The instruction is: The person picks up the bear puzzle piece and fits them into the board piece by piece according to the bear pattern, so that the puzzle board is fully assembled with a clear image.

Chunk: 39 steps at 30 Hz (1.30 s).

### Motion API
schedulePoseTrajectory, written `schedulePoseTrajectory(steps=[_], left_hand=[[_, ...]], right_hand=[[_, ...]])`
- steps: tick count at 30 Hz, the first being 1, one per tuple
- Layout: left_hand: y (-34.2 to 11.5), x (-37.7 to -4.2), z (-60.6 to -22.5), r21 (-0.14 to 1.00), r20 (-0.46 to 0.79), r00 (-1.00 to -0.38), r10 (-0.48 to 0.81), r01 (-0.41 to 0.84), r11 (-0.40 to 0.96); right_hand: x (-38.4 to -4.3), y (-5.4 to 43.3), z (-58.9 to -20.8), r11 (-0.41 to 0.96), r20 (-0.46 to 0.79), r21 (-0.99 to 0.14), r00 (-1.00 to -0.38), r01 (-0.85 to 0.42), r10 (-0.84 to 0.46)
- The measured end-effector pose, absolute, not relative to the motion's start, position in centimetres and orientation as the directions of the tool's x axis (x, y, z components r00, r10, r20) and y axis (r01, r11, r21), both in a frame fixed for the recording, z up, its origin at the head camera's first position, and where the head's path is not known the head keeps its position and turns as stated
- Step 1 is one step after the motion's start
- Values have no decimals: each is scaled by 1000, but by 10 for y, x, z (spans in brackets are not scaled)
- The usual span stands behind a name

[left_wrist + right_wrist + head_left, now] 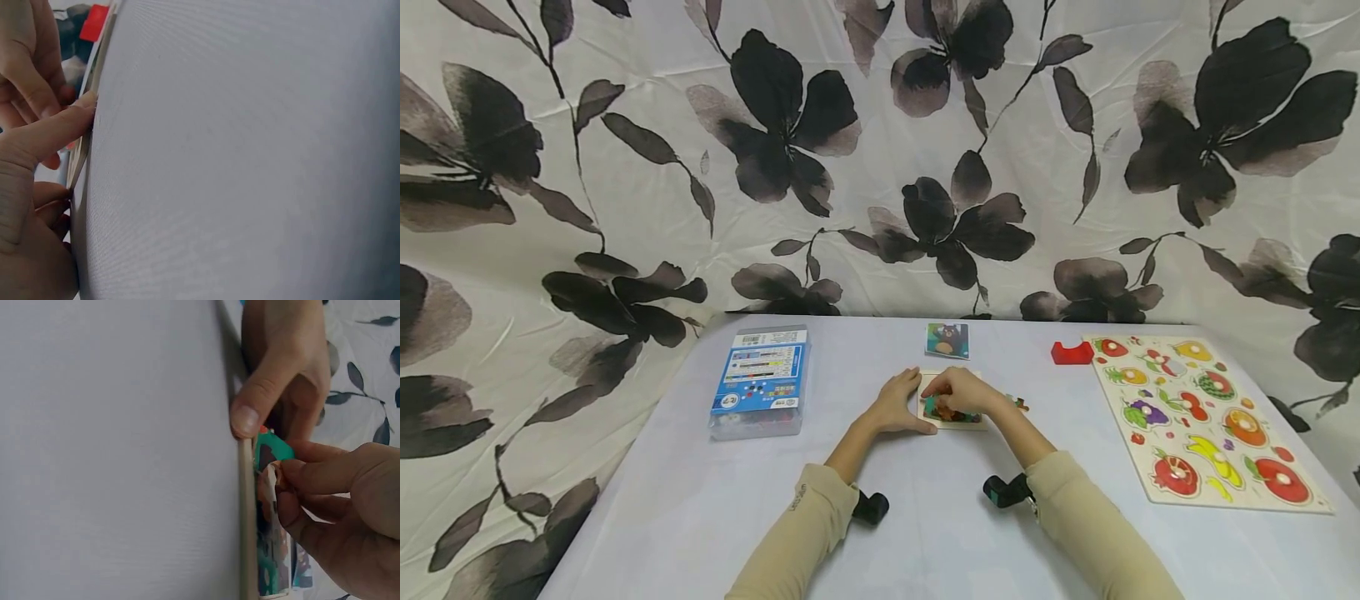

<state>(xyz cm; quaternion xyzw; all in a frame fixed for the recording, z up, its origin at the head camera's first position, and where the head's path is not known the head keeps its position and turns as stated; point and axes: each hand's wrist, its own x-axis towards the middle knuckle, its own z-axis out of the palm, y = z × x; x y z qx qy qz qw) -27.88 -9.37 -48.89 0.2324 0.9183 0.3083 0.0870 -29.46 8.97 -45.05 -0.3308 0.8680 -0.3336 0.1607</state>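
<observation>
A small wooden puzzle board with a green and brown picture lies flat in the middle of the table. My left hand grips its left side; in the left wrist view the thumb presses along the near edge. Over the picture, my right hand pinches a small puzzle piece between thumb and fingers. The piece is tilted above the board, partly hidden by the fingertips. Some loose puzzle pieces lie just right of the board, partly behind the right wrist.
Behind the board lies a picture card showing a bear-like animal. A clear plastic box with a blue label stands at left. To the right are a red block and a large fruit puzzle board. Floral cloth hangs behind the table.
</observation>
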Motion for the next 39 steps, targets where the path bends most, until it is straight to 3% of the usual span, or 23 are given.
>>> schedulePoseTrajectory(steps=[10,17,24,31,39], left_hand=[[-93,-278,-487,605,-5,-871,491,389,695],[-92,-277,-487,598,-1,-873,488,391,699],[-92,-276,-485,606,-7,-873,487,384,697],[-93,-278,-488,600,5,-872,490,394,696],[-93,-278,-488,604,-2,-876,483,384,699]], right_hand=[[-285,87,-456,584,22,-538,-703,-608,-711],[-276,88,-460,630,52,-490,-742,-602,-668],[-267,88,-464,621,106,-375,-697,-689,-709],[-269,92,-466,566,130,-500,-702,-656,-700],[-270,95,-469,555,156,-503,-701,-663,-696]])
